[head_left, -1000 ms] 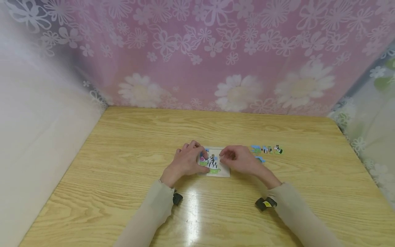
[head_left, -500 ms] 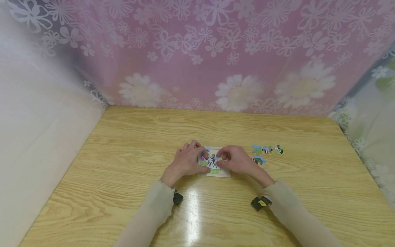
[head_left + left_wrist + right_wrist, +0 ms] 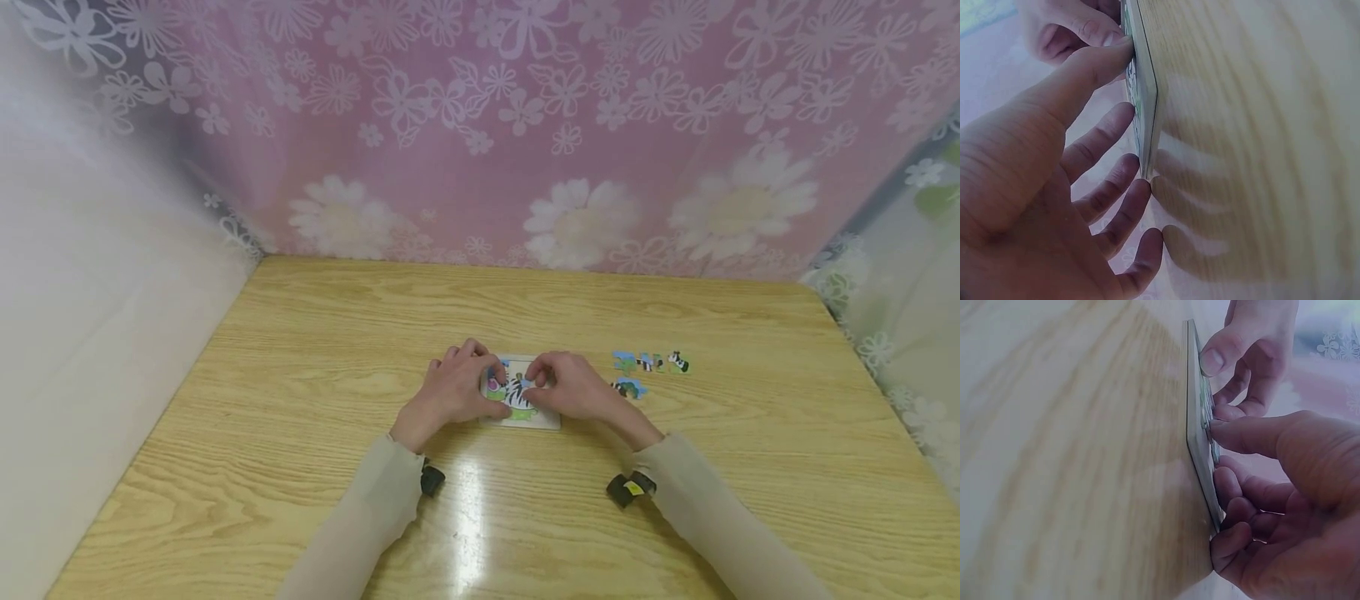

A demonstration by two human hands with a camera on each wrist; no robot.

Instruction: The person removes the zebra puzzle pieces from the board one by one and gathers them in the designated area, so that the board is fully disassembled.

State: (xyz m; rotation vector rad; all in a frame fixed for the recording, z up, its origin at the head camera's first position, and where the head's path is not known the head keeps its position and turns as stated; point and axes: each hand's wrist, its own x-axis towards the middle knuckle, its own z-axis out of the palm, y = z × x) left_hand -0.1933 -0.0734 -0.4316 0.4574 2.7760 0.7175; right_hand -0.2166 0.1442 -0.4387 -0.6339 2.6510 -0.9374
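A small flat puzzle board (image 3: 546,422) lies on the table, partly filled with zebra picture pieces (image 3: 517,394). My left hand (image 3: 452,390) rests over its left side, thumb pressing the face and the other fingers spread along the edge. From the right, my right hand (image 3: 573,387) pinches a small puzzle piece between thumb and index finger, low over the board beside the zebra. Most of that piece is hidden by the fingers. In the right wrist view the right thumb touches the pieces on the board (image 3: 1193,394), and the remaining fingers curl near its edge.
Loose puzzle pieces lie right of the board: a blue-green one (image 3: 624,361), a striped one (image 3: 648,362), a zebra-head one (image 3: 678,362) and a tree one (image 3: 630,389). The wooden table (image 3: 337,325) ends at a pink flowered curtain (image 3: 465,167).
My right hand has moved slightly left over the board, closer to the zebra pieces, uncovering more of the tree piece. The left hand has stayed in place.
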